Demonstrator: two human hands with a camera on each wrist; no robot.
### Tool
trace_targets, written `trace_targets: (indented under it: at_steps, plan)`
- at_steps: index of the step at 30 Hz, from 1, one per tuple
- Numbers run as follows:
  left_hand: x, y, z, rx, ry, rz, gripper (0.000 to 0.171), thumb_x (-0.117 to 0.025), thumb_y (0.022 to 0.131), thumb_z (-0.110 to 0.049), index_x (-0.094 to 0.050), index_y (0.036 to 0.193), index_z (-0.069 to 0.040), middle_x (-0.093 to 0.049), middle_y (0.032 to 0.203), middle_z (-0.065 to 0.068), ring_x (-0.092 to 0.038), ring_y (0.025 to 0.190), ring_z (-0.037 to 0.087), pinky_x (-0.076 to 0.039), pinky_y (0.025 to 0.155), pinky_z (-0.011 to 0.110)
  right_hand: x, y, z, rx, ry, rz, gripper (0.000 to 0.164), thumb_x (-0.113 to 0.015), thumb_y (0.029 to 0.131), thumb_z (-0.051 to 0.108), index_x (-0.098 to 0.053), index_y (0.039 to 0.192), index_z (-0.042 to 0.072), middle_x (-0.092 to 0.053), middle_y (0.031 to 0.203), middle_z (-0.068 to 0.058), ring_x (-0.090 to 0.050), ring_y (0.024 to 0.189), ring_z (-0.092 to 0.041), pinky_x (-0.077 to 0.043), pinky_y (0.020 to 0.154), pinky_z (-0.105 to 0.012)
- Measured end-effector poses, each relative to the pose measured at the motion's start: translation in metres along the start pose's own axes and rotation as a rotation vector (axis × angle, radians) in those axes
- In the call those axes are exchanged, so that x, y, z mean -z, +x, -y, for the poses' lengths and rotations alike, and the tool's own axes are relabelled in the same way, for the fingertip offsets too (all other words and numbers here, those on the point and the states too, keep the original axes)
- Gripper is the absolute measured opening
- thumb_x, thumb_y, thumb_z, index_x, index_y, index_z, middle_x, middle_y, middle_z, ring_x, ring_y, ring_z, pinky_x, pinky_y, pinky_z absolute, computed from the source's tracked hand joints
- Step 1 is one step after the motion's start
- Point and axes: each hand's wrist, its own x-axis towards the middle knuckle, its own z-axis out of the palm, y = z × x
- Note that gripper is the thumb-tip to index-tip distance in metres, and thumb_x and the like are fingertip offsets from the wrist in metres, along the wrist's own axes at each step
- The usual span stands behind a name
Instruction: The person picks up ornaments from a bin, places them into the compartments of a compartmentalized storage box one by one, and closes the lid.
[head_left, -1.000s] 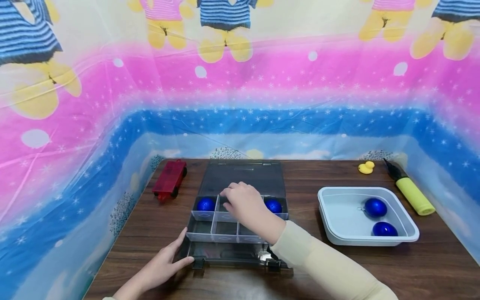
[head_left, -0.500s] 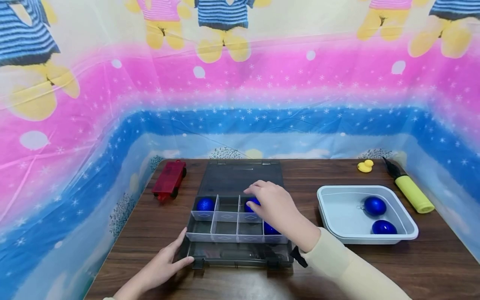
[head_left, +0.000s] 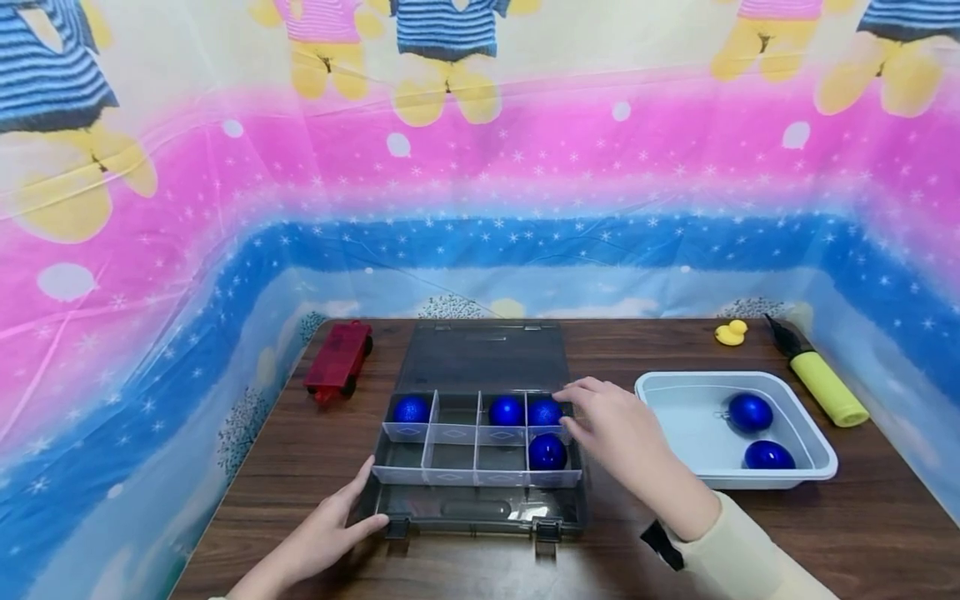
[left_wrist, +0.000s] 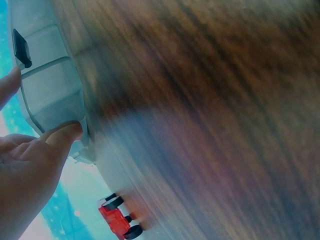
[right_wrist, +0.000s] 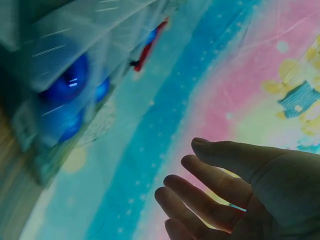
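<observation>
A dark translucent divided box (head_left: pixel 480 504) lies with its lid (head_left: pixel 483 354) folded back. Shiny blue baubles sit in its compartments: one bauble (head_left: pixel 412 409) at back left, one bauble (head_left: pixel 507 410) in the third back compartment, one bauble (head_left: pixel 544 411) at back right, and another bauble (head_left: pixel 547 452) in front of that. My left hand (head_left: pixel 322 525) rests against the box's front left corner, fingers along the side and thumb by the front edge. My right hand (head_left: pixel 622 425), holding nothing, hovers at the box's right edge; its fingers are spread in the right wrist view (right_wrist: pixel 215 195).
A white plastic tub (head_left: pixel 675 483) on the right holds two blue baubles (head_left: pixel 750 413). Behind it are a yellow rubber duck (head_left: pixel 731 333) and a yellow-green hand pump (head_left: pixel 828 390). A red toy cart (head_left: pixel 339 362) stands at back left. Patterned cloth (head_left: pixel 487 242) walls the table.
My right hand has moved rightward from over the back compartments to the box's right edge, uncovering the bauble in the third back compartment. The left hand stays in place.
</observation>
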Motion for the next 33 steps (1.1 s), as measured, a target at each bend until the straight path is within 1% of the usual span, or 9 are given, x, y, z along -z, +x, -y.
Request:
trace_targets:
  at_steps: [4,6,8,12,15,18,21,27,33]
  plan:
    - [0.000,0.000,0.002,-0.007,-0.001,0.000,0.087,-0.064,0.093,-0.038,-0.011,0.155,-0.005,-0.017,0.154,0.023,-0.023,0.138,0.040,-0.026,0.106,0.057,0.003,-0.015,-0.021,-0.061,0.003,0.023,0.028,-0.078,0.082,0.019,-0.073,0.109,0.013,-0.068,0.107,-0.004,-0.065,0.091,-0.024,-0.054,0.069,-0.041]
    - [0.000,0.000,0.002,-0.014,-0.002,0.001,0.087,-0.063,0.093,-0.038,-0.011,0.155,-0.005,-0.017,0.154,0.023,-0.023,0.138,0.040,-0.026,0.106,0.057,0.008,-0.023,-0.033,-0.115,0.004,0.042,0.029,-0.077,0.083,0.019,-0.072,0.110,0.012,-0.067,0.108,-0.008,-0.065,0.084,-0.025,-0.052,0.061,-0.039]
    - [0.000,0.000,0.002,-0.022,0.000,0.003,0.087,-0.063,0.093,-0.038,-0.011,0.155,-0.004,-0.017,0.154,0.023,-0.023,0.138,0.040,-0.026,0.106,0.057,0.015,-0.030,-0.045,-0.176,-0.006,0.055,0.030,-0.076,0.085,0.021,-0.072,0.113,0.012,-0.066,0.111,-0.011,-0.065,0.082,-0.027,-0.051,0.058,-0.039]
    - [0.000,0.000,0.003,-0.027,0.001,0.007,0.087,-0.063,0.094,-0.037,-0.010,0.154,-0.004,-0.017,0.154,0.024,-0.022,0.138,0.040,-0.025,0.106,0.057,0.029,-0.043,-0.070,-0.287,-0.030,0.071,0.034,-0.075,0.086,0.024,-0.070,0.117,0.010,-0.064,0.117,-0.017,-0.065,0.083,-0.032,-0.051,0.057,-0.041]
    - [0.000,-0.001,0.003,-0.022,-0.002,0.006,0.087,-0.063,0.094,-0.037,-0.010,0.154,-0.004,-0.016,0.154,0.024,-0.022,0.138,0.040,-0.025,0.106,0.057,0.038,-0.052,-0.090,-0.328,-0.045,0.082,0.036,-0.075,0.085,0.026,-0.070,0.117,0.009,-0.063,0.117,-0.020,-0.064,0.083,-0.034,-0.050,0.058,-0.045]
    - [0.000,0.000,0.002,-0.017,-0.006,0.003,0.087,-0.063,0.094,-0.037,-0.010,0.155,-0.004,-0.016,0.154,0.023,-0.021,0.138,0.040,-0.024,0.107,0.058,0.045,-0.063,-0.112,-0.359,-0.048,0.102,0.039,-0.074,0.085,0.027,-0.069,0.117,0.005,-0.064,0.113,-0.023,-0.061,0.074,-0.031,-0.047,0.054,-0.043]
    - [0.001,0.000,0.001,-0.016,-0.004,0.002,0.087,-0.063,0.094,-0.037,-0.010,0.155,-0.005,-0.016,0.155,0.022,-0.021,0.139,0.039,-0.023,0.107,0.057,0.050,-0.074,-0.135,-0.406,-0.046,0.157,0.045,-0.074,0.085,0.032,-0.067,0.118,0.001,-0.065,0.108,-0.025,-0.061,0.071,-0.031,-0.045,0.052,-0.042]
    - [0.001,0.000,0.001,-0.020,0.008,0.001,0.087,-0.063,0.094,-0.037,-0.010,0.155,-0.005,-0.017,0.154,0.023,-0.022,0.138,0.040,-0.023,0.107,0.058,0.053,-0.091,-0.170,-0.533,-0.033,0.263,0.056,-0.075,0.083,0.037,-0.063,0.120,-0.003,-0.059,0.114,-0.033,-0.058,0.089,-0.049,-0.046,0.057,-0.053]
    - [0.000,-0.001,0.001,-0.018,0.006,0.001,0.086,-0.063,0.094,-0.037,-0.010,0.155,-0.005,-0.017,0.154,0.023,-0.022,0.138,0.040,-0.024,0.107,0.058,0.044,-0.102,-0.196,-0.615,-0.028,0.329,0.057,-0.074,0.083,0.035,-0.061,0.120,-0.006,-0.056,0.115,-0.036,-0.056,0.091,-0.050,-0.045,0.059,-0.055]
